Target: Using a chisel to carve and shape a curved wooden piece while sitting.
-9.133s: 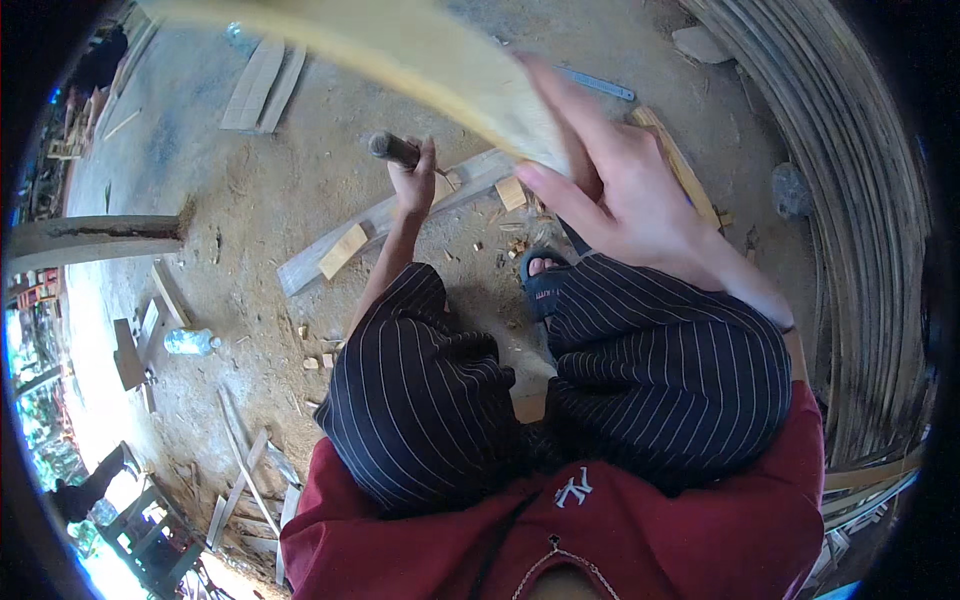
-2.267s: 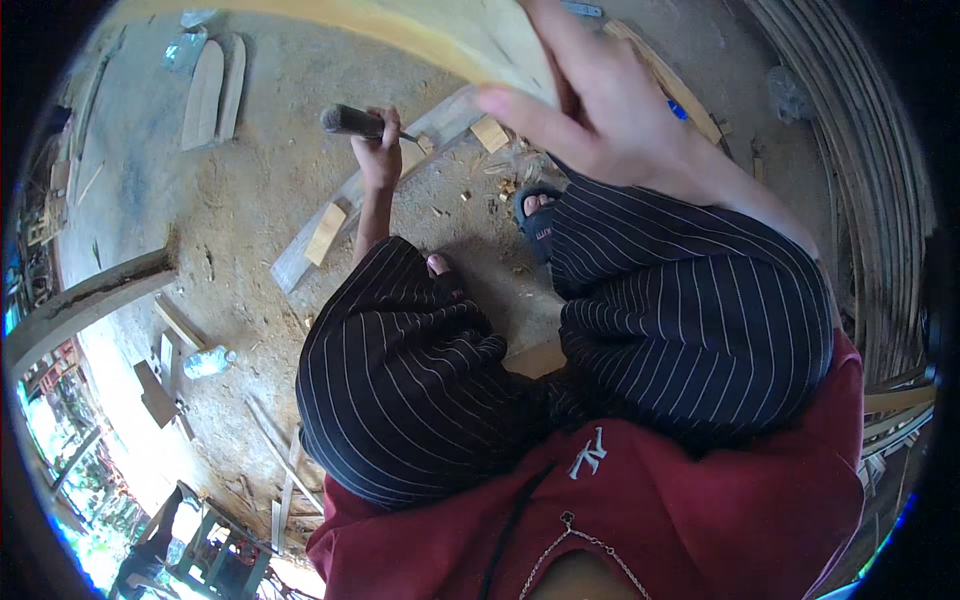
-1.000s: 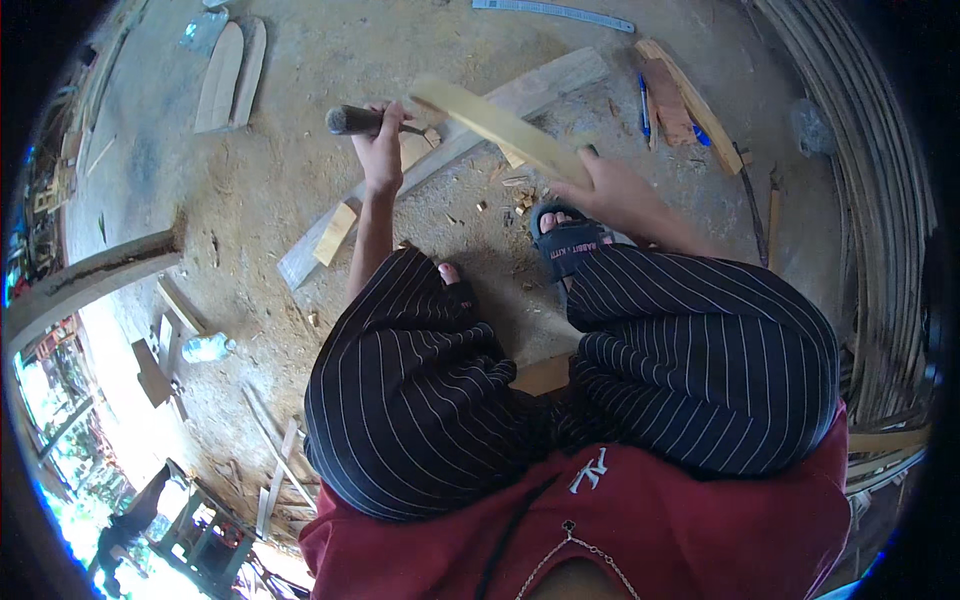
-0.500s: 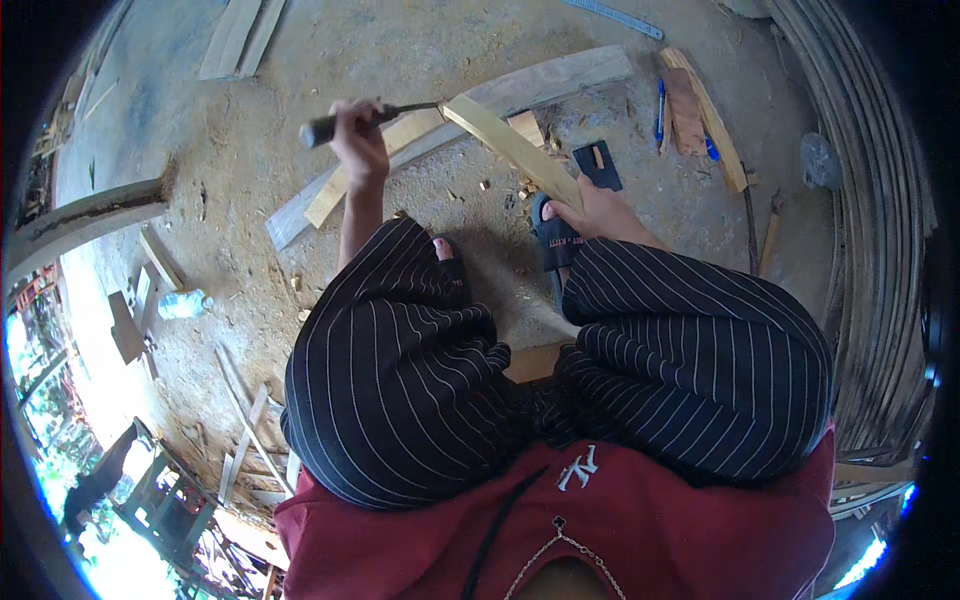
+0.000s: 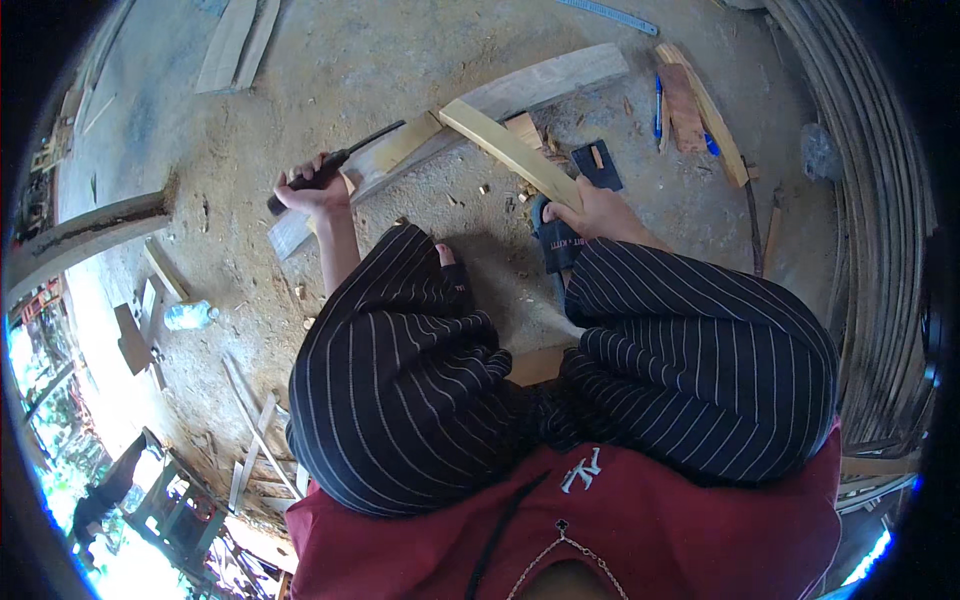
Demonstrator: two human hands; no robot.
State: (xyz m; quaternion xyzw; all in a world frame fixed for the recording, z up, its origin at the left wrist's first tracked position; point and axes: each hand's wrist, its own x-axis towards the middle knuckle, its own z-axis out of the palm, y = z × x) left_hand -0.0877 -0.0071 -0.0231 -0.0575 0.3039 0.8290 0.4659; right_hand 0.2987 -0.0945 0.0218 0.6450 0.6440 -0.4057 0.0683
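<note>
My left hand (image 5: 325, 198) is closed round the dark handle of a chisel (image 5: 372, 138), whose thin blade slants up to the right, its tip apart from the wood I hold. My right hand (image 5: 603, 212) grips the near end of a pale wooden strip (image 5: 505, 146) above my sandal. The strip's far end meets another light wood piece (image 5: 408, 143) that lies along a long grey board (image 5: 550, 84) on the floor. Chips and a small wood block (image 5: 523, 128) lie by the board.
A black flat piece (image 5: 592, 168) lies near my right hand. Beyond it are a blue pen (image 5: 658, 108), a reddish wood block (image 5: 683, 110) and a steel ruler (image 5: 610, 15). A plastic bottle (image 5: 190, 316) rests at left; stacked boards (image 5: 880, 250) line the right side.
My left hand has drawn the chisel back, down and to the left, turning its wrist. The blade has come away from the strip's end. My right hand stays in place.
</note>
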